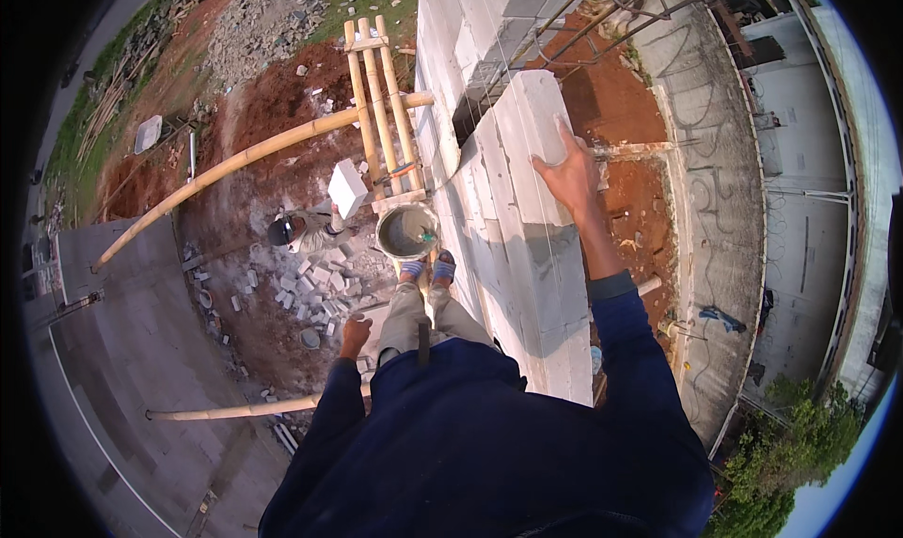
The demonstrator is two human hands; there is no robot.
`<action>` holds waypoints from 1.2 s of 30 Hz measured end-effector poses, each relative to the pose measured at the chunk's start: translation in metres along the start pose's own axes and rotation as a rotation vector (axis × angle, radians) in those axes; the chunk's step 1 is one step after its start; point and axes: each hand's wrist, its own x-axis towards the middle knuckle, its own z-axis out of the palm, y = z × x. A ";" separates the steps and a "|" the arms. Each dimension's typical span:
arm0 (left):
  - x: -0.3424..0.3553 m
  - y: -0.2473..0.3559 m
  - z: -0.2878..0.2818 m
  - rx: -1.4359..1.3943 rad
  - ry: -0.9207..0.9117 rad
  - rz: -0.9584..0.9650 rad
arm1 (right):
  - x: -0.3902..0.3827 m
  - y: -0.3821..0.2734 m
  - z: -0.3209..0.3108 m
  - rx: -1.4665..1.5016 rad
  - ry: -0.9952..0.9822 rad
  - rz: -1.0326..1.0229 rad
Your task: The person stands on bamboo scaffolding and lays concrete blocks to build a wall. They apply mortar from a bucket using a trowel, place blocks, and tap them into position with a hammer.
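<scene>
My right hand point(572, 176) rests with spread fingers on a pale lightweight concrete block point(527, 129) at the top of the wall. Its thumb lies across the block's upper face, and the index finger runs along the right edge. Beside my left hip hangs my left hand point(355, 336), its fingers curled in and nothing visible in them. A bucket point(383, 242) of wet grey mortar stands just ahead of my sandalled feet. In the mortar lies a tool with a green handle point(428, 237), its other end hidden.
I stand high on a bamboo scaffold point(381, 105) along the block wall point(508, 284). Below on the left, a person point(296, 229) holds up a white block point(347, 188) beside a heap of broken blocks point(320, 289). Bent steel bars point(640, 11) cross beyond the wall's far end.
</scene>
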 end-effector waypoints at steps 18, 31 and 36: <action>0.002 -0.015 -0.014 -0.095 0.013 0.037 | -0.001 -0.014 -0.011 -0.021 -0.069 0.111; -0.012 0.026 -0.017 -0.085 -0.043 0.021 | -0.001 -0.006 -0.006 -0.058 -0.067 0.124; 0.013 0.007 -0.023 0.004 0.007 0.089 | 0.002 -0.014 -0.005 -0.024 -0.088 0.143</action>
